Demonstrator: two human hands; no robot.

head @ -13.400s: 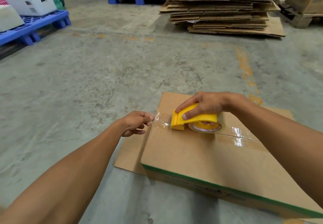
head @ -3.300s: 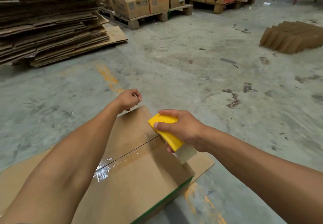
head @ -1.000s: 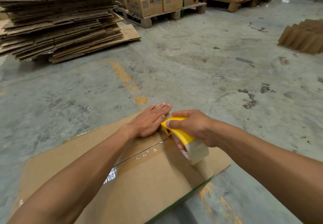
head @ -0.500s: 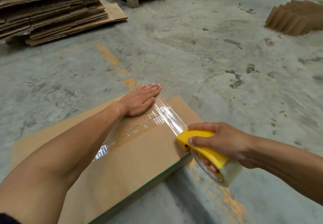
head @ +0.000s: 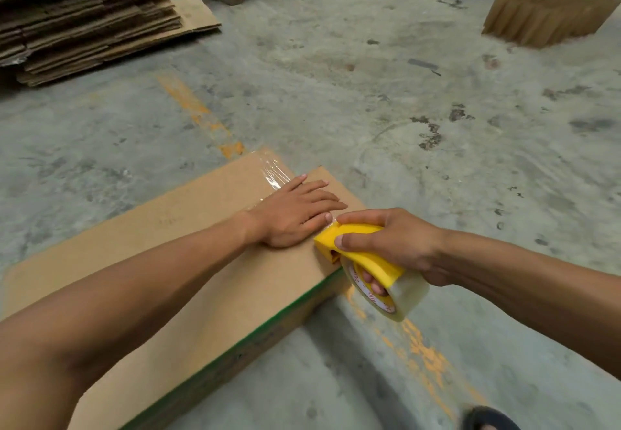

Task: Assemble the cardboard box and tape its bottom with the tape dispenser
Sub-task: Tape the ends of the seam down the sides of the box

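A dark shoe point(head: 490, 419) shows at the bottom edge on the concrete floor point(head: 369, 100). The cardboard box point(head: 208, 281) lies on that floor in front of me, its brown face up and a green line along its near edge. My right hand point(head: 393, 245) has its grip clamped around the yellow tape dispenser point(head: 356, 251), whose nose sits at the box's right edge, the clear roll hanging past it. My left hand point(head: 295, 214) lies flat, fingers straight, pressing the box top just beside the dispenser. Clear tape point(head: 272, 174) glints beyond my fingers. Farther off sit stacked flat cartons point(head: 84, 16) on the left and folded cardboard point(head: 551, 13) on the right.
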